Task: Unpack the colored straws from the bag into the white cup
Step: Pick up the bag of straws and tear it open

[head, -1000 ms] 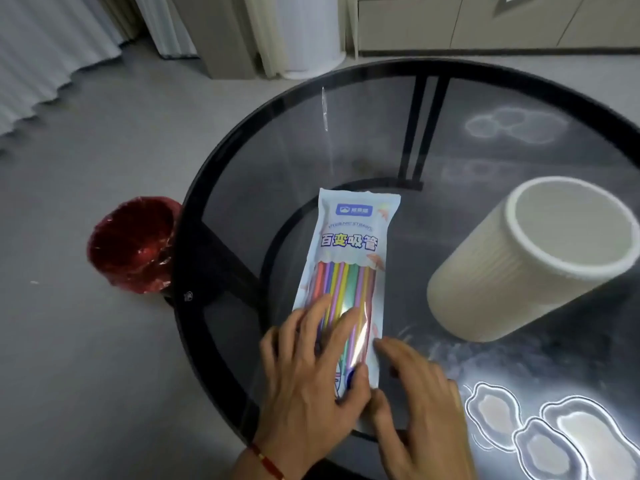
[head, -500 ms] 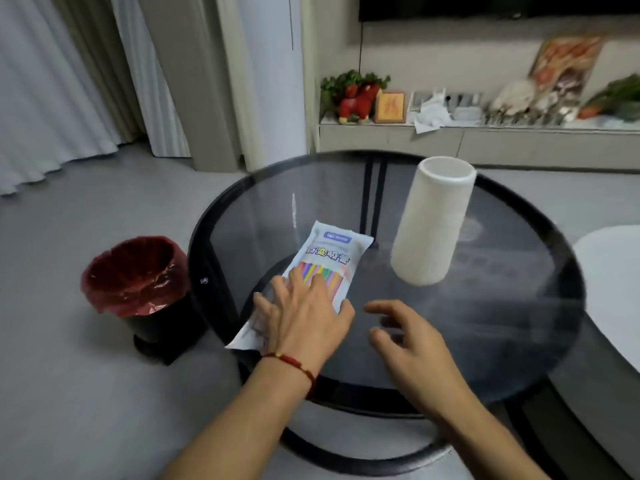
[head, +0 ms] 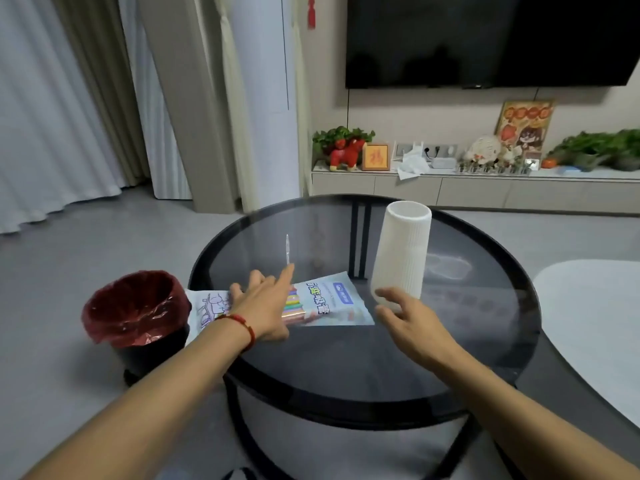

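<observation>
Round and dark, the glass table (head: 346,382) has a black rim that curves just under both forearms, and bare glass lies open on the near side of the hands and off to the right of the right hand.

Under the left hand (head: 265,304) lies the bag (head: 325,301), flat on the glass, its left end hanging past the table's left rim. It is a pale blue and white packet with printed lettering, and the colored straws (head: 294,306) show through it as a band of pink, green, yellow and purple stripes just beyond the left palm. The left hand rests spread and flat on the bag, fingers extended, gripping nothing; a red cord (head: 244,325) circles its wrist.

Just beyond the right hand (head: 407,315) stands the white cup (head: 401,254), tall, ribbed and upright, at the bag's right end. The right hand hovers open with curled fingers near the cup's base; whether it touches cannot be told.

Past the left fingertips a thin clear strip (head: 287,249) lies on the glass. Left of the left forearm, on the floor beside the table, sits a bin with a red liner (head: 133,308).
</observation>
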`<control>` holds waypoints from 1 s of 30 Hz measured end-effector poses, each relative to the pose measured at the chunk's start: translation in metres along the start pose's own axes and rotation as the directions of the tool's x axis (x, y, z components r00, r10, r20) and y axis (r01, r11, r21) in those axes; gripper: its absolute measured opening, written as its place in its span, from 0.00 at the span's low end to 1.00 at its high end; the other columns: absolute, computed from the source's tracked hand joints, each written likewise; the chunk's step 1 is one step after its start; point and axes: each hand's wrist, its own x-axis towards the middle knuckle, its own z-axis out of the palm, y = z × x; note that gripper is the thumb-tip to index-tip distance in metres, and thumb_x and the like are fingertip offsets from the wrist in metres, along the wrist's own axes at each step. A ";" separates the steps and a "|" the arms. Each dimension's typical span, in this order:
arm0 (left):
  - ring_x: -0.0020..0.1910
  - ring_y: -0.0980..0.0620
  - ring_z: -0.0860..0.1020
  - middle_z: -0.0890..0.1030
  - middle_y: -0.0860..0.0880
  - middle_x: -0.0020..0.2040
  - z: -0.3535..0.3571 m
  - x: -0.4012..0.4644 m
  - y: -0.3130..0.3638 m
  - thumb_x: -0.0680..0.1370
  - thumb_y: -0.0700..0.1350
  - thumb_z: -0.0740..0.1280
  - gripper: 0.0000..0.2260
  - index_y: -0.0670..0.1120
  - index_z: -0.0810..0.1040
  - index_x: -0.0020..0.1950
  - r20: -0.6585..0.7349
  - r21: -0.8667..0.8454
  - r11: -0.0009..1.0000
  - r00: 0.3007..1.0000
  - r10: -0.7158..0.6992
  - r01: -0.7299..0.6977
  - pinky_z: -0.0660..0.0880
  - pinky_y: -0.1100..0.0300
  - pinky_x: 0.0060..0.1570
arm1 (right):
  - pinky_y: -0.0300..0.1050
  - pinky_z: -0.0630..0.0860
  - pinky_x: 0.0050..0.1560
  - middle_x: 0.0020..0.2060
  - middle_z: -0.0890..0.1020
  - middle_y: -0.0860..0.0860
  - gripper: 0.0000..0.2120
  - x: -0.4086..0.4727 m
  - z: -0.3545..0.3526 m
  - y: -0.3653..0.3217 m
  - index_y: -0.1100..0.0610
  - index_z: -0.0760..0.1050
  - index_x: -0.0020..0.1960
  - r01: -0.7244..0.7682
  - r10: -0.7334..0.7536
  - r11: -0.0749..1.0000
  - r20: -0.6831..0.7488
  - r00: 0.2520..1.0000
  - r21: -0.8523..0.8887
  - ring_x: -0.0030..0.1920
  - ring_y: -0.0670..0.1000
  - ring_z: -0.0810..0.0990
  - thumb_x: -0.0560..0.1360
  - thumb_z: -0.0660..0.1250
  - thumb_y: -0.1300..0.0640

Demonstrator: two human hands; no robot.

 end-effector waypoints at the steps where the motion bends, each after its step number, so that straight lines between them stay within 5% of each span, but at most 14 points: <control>1: 0.64 0.46 0.63 0.72 0.52 0.63 0.003 -0.003 -0.005 0.63 0.46 0.72 0.53 0.56 0.42 0.79 -0.063 0.041 0.998 0.996 0.058 -0.055 0.63 0.38 0.63 | 0.48 0.80 0.59 0.61 0.80 0.46 0.18 0.006 0.005 -0.001 0.52 0.73 0.72 0.001 -0.001 0.999 -0.002 1.000 0.051 0.60 0.51 0.83 0.84 0.61 0.50; 3: 0.67 0.48 0.61 0.69 0.55 0.66 0.009 0.004 -0.010 0.66 0.41 0.71 0.51 0.59 0.42 0.79 -0.154 0.100 0.984 0.975 0.163 -0.149 0.56 0.33 0.71 | 0.51 0.85 0.47 0.53 0.85 0.48 0.12 0.022 0.016 0.004 0.50 0.75 0.64 -0.039 0.041 0.975 -0.005 0.999 0.219 0.50 0.52 0.85 0.84 0.60 0.50; 5: 0.70 0.50 0.60 0.66 0.56 0.68 0.008 0.011 -0.008 0.69 0.40 0.70 0.49 0.61 0.43 0.79 -0.200 0.124 0.972 0.955 0.221 -0.199 0.51 0.32 0.73 | 0.43 0.81 0.32 0.46 0.88 0.46 0.07 0.032 0.026 0.008 0.47 0.77 0.56 -0.057 0.060 0.933 0.003 0.998 0.356 0.40 0.45 0.86 0.82 0.61 0.54; 8: 0.78 0.47 0.50 0.55 0.52 0.77 0.006 0.019 0.004 0.69 0.38 0.69 0.51 0.61 0.38 0.79 -0.143 0.091 0.972 0.963 0.227 -0.216 0.44 0.29 0.73 | 0.36 0.77 0.29 0.43 0.90 0.46 0.08 0.042 0.043 0.012 0.51 0.80 0.54 -0.101 0.118 0.877 -0.007 0.993 0.470 0.35 0.43 0.86 0.80 0.63 0.57; 10: 0.80 0.48 0.39 0.43 0.53 0.81 0.012 0.013 0.020 0.67 0.42 0.67 0.52 0.63 0.35 0.78 -0.130 -0.133 0.957 0.962 0.241 -0.258 0.40 0.32 0.75 | 0.37 0.77 0.28 0.41 0.90 0.49 0.07 0.041 0.055 0.011 0.55 0.82 0.52 -0.122 0.143 0.826 0.005 0.990 0.550 0.33 0.44 0.86 0.80 0.66 0.59; 12: 0.80 0.52 0.42 0.48 0.54 0.81 0.020 0.002 0.042 0.68 0.53 0.61 0.43 0.62 0.42 0.79 -0.203 -0.343 0.875 0.937 0.286 -0.341 0.44 0.37 0.76 | 0.41 0.79 0.28 0.39 0.90 0.51 0.06 0.036 0.062 0.006 0.58 0.83 0.50 -0.120 0.133 0.777 0.025 0.991 0.617 0.33 0.48 0.86 0.80 0.66 0.61; 15: 0.78 0.57 0.52 0.59 0.56 0.77 0.030 -0.002 0.062 0.73 0.65 0.56 0.33 0.58 0.57 0.77 -0.269 -0.390 0.866 0.938 0.217 -0.312 0.41 0.41 0.76 | 0.49 0.81 0.34 0.38 0.88 0.61 0.12 0.035 0.065 -0.002 0.63 0.84 0.47 -0.157 0.135 0.670 0.089 0.987 0.725 0.34 0.56 0.83 0.80 0.62 0.65; 19: 0.71 0.58 0.63 0.67 0.58 0.69 0.029 -0.003 0.062 0.71 0.57 0.70 0.27 0.55 0.66 0.67 -0.393 -0.449 0.833 0.909 0.141 -0.324 0.47 0.42 0.76 | 0.50 0.83 0.39 0.48 0.89 0.63 0.14 0.031 0.063 -0.013 0.61 0.87 0.54 -0.165 0.104 0.525 0.129 0.986 0.835 0.42 0.59 0.87 0.80 0.62 0.67; 23: 0.59 0.73 0.63 0.71 0.62 0.61 0.023 -0.009 0.057 0.68 0.55 0.68 0.20 0.55 0.68 0.57 -0.485 -0.553 0.755 0.873 0.053 -0.353 0.61 0.42 0.70 | 0.49 0.80 0.41 0.41 0.89 0.57 0.10 0.029 0.064 -0.017 0.58 0.87 0.55 -0.100 0.022 0.511 0.103 0.994 0.853 0.35 0.50 0.84 0.82 0.67 0.60; 30: 0.61 0.61 0.69 0.73 0.59 0.63 0.016 -0.014 0.053 0.71 0.53 0.69 0.15 0.54 0.70 0.54 -0.495 -0.577 0.729 0.868 0.047 -0.368 0.64 0.46 0.68 | 0.44 0.84 0.42 0.53 0.89 0.62 0.10 0.026 0.062 -0.019 0.56 0.87 0.57 -0.151 -0.008 0.418 0.170 0.985 0.896 0.44 0.54 0.86 0.82 0.67 0.57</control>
